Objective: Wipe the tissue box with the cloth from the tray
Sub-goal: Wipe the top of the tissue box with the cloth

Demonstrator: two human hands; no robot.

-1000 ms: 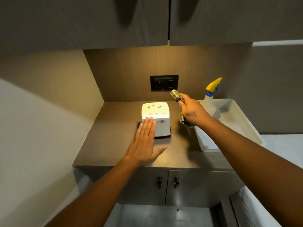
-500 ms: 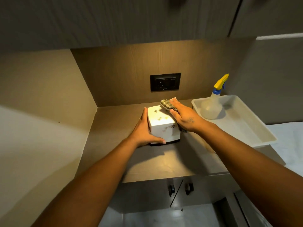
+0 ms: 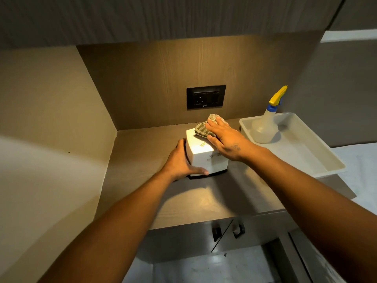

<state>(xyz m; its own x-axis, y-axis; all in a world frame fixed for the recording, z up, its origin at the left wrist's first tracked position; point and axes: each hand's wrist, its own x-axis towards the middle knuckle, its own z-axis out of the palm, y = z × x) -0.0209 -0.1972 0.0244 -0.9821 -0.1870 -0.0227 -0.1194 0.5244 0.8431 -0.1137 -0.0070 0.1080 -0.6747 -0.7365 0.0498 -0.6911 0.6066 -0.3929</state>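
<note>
A white tissue box (image 3: 201,158) with a dark base stands on the brown counter (image 3: 204,199). My left hand (image 3: 180,162) grips its left side, thumb along the front bottom edge. My right hand (image 3: 226,139) lies flat over the box's top and presses a checked cloth (image 3: 202,127) onto the far part of the top. The cloth bunches out from under my fingers toward the back wall. Most of the box's top is hidden under my right hand.
A white tray (image 3: 310,160) sits at the counter's right end and overhangs its front edge; a spray bottle (image 3: 265,127) with a yellow and blue trigger stands in it. A black wall socket (image 3: 206,97) is behind the box. Cabinet doors with dark knobs (image 3: 227,231) hang below.
My right hand brought the cloth from beside the tray onto the box's top and slid over it. My left hand went from the box's front to gripping its left side.
</note>
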